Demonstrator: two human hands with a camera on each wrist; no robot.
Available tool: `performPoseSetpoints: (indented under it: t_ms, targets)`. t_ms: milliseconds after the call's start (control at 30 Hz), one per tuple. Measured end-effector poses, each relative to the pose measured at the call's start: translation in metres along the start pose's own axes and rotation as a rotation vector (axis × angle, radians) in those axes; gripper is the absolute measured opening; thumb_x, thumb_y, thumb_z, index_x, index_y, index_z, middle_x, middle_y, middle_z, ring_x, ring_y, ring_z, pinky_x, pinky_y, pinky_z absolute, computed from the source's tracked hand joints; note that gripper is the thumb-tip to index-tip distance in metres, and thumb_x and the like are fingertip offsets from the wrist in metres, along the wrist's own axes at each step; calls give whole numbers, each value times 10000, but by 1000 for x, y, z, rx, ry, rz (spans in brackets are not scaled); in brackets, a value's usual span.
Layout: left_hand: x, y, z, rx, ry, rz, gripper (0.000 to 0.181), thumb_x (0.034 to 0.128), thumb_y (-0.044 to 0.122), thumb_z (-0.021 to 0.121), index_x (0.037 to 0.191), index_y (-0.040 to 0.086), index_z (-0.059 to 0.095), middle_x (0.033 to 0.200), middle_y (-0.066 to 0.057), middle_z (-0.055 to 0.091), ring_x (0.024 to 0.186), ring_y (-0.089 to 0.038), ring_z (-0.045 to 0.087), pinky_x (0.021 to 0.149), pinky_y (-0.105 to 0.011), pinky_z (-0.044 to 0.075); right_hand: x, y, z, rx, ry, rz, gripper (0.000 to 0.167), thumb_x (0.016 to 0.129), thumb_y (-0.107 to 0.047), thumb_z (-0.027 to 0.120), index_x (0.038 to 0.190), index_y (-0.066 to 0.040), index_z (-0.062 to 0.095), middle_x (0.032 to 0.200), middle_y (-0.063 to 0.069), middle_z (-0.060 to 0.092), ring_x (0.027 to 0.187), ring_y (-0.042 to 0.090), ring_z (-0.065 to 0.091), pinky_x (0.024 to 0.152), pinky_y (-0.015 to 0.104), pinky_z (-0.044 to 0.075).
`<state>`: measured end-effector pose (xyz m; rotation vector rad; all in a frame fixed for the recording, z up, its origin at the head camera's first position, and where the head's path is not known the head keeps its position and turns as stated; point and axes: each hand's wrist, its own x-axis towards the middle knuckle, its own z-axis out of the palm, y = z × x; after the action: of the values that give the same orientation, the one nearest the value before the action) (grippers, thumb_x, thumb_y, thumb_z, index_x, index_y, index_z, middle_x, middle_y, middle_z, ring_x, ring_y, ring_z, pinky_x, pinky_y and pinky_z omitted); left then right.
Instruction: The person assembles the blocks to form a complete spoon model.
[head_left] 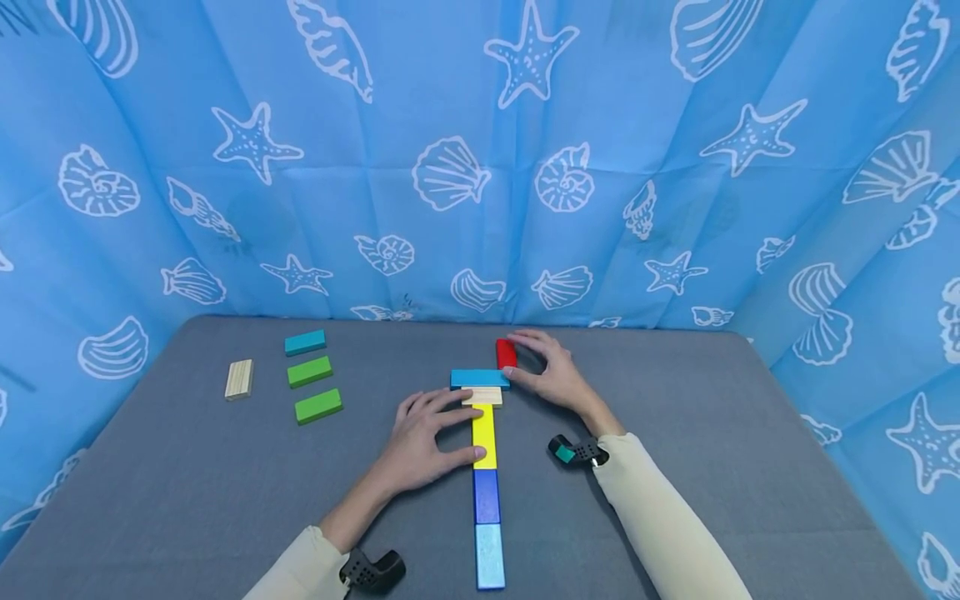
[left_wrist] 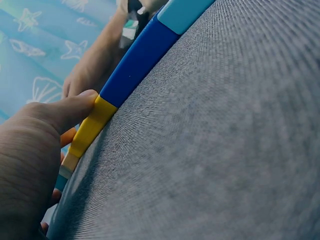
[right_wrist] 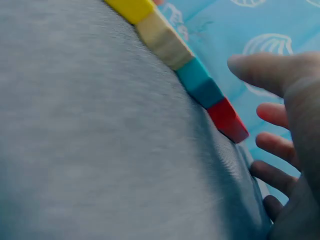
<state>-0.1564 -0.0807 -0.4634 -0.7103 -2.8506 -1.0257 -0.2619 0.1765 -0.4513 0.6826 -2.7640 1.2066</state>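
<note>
Head: left fingers (head_left: 457, 417) against yellow block (head_left: 487, 435), right fingers (head_left: 534, 342) near red block (head_left: 506, 353), all spread; curtain "N" (head_left: 24, 18), perhaps.

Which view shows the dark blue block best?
Left wrist: the dark blue block appears largest there. The head view shows it smaller, its top uncovered; the right wrist view doesn't show it.
</note>
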Motion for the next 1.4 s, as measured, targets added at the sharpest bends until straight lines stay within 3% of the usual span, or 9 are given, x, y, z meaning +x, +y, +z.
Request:
performPoseSetpoints:
  t_ms: [367,1133,1400]
  targets:
    - [0,0,-1,-2,4,9,578,873,594,710,1363,291,667,1546,59,470,1446,-282,354,1157,-635,127,-11,-6,9,-70,49,-103,505,922,-297,762,1378,-114,648,1514,121,485,1354,370,363,1042,603,253]
    - [-2,-1,-1,9,-18,16,579,890,597,688,1378,288,656,1560,42,453,1451,-306,342,1152,-654,121,-12,-3,13,-143,25,-59,449,913,-318,776,1318,-140,700,1499,94,508,1322,334,396,1016,556,267]
    - [-1,2,-7,-5,26,35,565,913,534,705,1413,285,624,1559,22,451,1441,-295,363,1134,-666,165,-12,-4,12,-141,24,-64,445,917,-327,769,1316,-142,701,1500,98,508,1316,334,403,1009,555,263]
